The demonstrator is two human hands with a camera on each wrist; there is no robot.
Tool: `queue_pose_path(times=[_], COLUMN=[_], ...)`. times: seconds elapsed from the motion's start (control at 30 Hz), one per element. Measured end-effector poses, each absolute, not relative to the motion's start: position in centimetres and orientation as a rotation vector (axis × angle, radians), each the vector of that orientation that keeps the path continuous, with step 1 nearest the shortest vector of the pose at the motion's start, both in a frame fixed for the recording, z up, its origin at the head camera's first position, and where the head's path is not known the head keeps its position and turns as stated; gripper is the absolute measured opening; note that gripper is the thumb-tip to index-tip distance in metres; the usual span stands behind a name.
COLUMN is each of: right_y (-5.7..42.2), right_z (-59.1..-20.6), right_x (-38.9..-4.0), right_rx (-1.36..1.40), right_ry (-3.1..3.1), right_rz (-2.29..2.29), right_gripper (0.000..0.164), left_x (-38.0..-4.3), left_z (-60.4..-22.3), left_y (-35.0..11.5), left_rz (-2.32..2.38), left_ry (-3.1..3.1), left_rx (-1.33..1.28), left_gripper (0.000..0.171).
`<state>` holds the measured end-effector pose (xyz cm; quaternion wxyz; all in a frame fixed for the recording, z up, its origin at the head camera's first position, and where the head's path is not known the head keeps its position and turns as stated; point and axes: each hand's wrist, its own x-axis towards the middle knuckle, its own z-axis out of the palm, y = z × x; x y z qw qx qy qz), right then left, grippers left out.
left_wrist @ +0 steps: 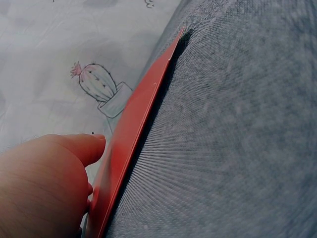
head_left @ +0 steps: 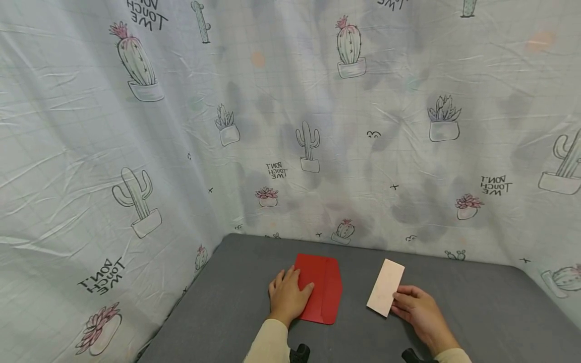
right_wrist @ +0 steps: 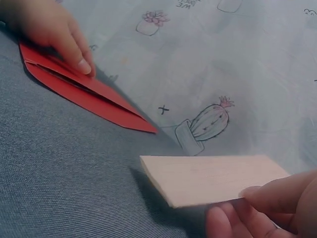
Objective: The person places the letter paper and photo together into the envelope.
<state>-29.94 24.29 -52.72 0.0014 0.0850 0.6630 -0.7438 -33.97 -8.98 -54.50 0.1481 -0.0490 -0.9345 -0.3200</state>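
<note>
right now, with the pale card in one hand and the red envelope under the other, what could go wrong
The right hand pinches the pale card near one edge, so it could tilt or slip. The left hand rests at only the left side of the red envelope, so a bump to the flap on the opposite side might swivel it.
</note>
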Motion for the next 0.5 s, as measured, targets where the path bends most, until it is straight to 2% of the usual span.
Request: queue_pose_path(times=[0.17,0.5], right_y=[23.8,22.4], right_z=[-53.0,-53.2], right_x=[-30.0,-30.1], right_rx=[0.259,0.256], right_ry=[2.077,2.091], right_rz=[-2.348,-2.321], right_gripper=[0.027,0.027], left_x=[-34.1,-34.2], left_z=[-54.4,-54.5], left_y=[-9.0,-9.0], left_rz=[-0.921,-0.915], left_ry=[-2.704,-2.712], left_rx=[-0.128,-0.125], left_gripper=[0.061,0.063])
